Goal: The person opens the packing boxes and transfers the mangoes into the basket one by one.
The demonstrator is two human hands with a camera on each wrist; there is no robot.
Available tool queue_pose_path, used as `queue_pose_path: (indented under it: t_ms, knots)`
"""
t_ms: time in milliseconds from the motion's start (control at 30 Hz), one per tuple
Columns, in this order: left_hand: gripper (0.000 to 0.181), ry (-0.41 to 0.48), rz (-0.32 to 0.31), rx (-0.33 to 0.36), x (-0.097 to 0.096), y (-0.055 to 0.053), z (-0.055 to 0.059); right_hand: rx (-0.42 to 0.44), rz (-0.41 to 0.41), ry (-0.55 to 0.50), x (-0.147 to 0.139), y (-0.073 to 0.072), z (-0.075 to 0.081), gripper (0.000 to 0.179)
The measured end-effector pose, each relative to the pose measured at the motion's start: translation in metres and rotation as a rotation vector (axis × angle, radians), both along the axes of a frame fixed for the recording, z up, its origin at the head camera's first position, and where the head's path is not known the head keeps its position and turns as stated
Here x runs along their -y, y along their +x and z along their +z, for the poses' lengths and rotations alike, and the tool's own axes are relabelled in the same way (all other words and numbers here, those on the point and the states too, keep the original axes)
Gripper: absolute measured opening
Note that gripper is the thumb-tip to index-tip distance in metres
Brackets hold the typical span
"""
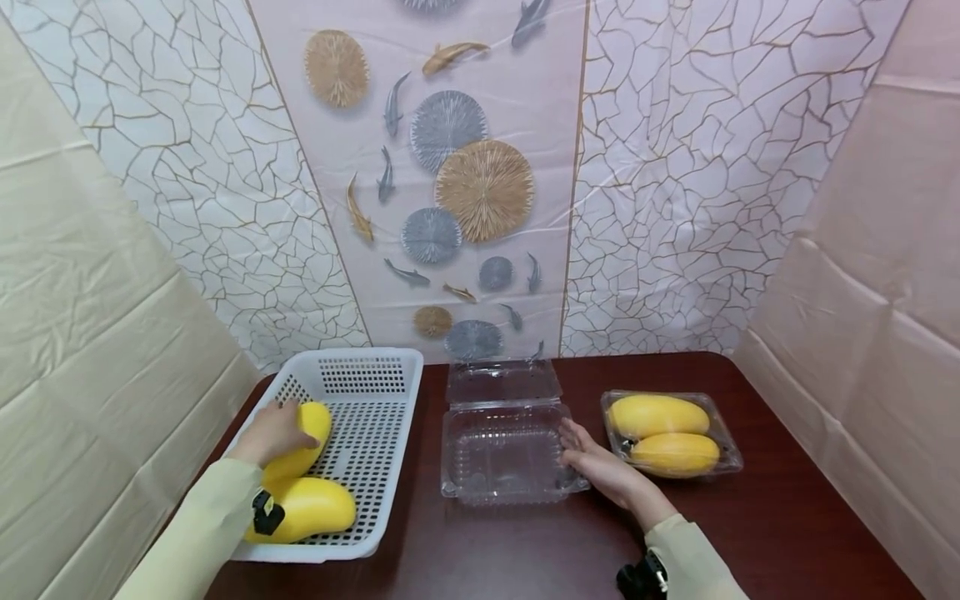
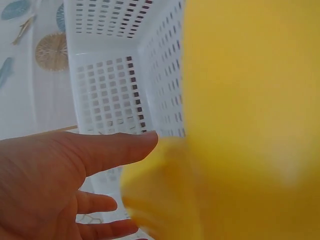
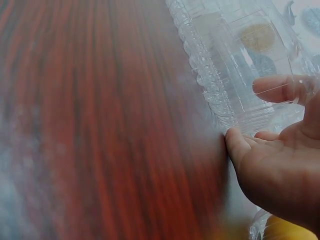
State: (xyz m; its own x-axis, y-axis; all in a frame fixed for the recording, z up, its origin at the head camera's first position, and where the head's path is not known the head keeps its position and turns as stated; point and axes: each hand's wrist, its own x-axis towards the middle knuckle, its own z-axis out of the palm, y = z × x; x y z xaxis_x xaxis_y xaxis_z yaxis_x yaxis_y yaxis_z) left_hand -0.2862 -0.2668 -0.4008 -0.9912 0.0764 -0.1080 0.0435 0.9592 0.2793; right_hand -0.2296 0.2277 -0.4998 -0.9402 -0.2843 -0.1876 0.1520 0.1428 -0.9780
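Note:
In the head view, my left hand (image 1: 273,433) grips the farther yellow mango (image 1: 315,421) in the white basket (image 1: 408,450), thumb on its right side and fingers over the left. A second mango (image 1: 322,507) lies nearer, below my wrist. The left wrist view has the gripped mango (image 2: 160,185) by the thumb, with the nearer one filling the right side. My right hand (image 1: 603,471) touches the right side of a clear plastic clamshell box (image 1: 502,450), its fingers fairly straight along the wall. The box stands with its lid (image 1: 502,383) folded back; nothing lies in it.
To the right, another clear box (image 1: 727,454) holds two yellow mangoes (image 1: 660,414) side by side. The dark wooden table (image 1: 480,550) ends at a patterned cloth backdrop (image 1: 660,208), with beige cloth (image 1: 847,333) hanging at both sides.

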Motion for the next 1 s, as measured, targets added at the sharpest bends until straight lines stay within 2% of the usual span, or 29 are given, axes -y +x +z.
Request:
queue_pose_path:
  t_ms: [133,300,433,567,800,1000]
  knots:
    - [0.088,0.010,-0.011,-0.006,-0.003,0.000,0.007,0.003,0.000,0.003,0.000,0.000,0.002,0.083]
    - [0.084,0.085,-0.030,-0.042,-0.009,0.000,0.016,0.005,0.007,0.002,0.000,-0.001,0.001,0.083]
    - [0.082,0.169,-0.035,-0.075,-0.023,0.004,0.026,0.005,0.014,0.005,-0.001,-0.003,0.000,0.082]
    - [0.079,0.240,-0.079,-0.089,-0.043,0.010,0.037,0.007,0.018,0.007,-0.002,-0.004,-0.002,0.080]
    - [0.069,0.392,-0.133,-0.106,-0.078,0.030,0.050,0.010,0.015,0.011,0.000,-0.003,-0.001,0.079]
    - [0.058,0.551,-0.175,-0.189,-0.110,0.055,0.049,0.021,0.026,0.025,-0.001,-0.002,0.002,0.080]
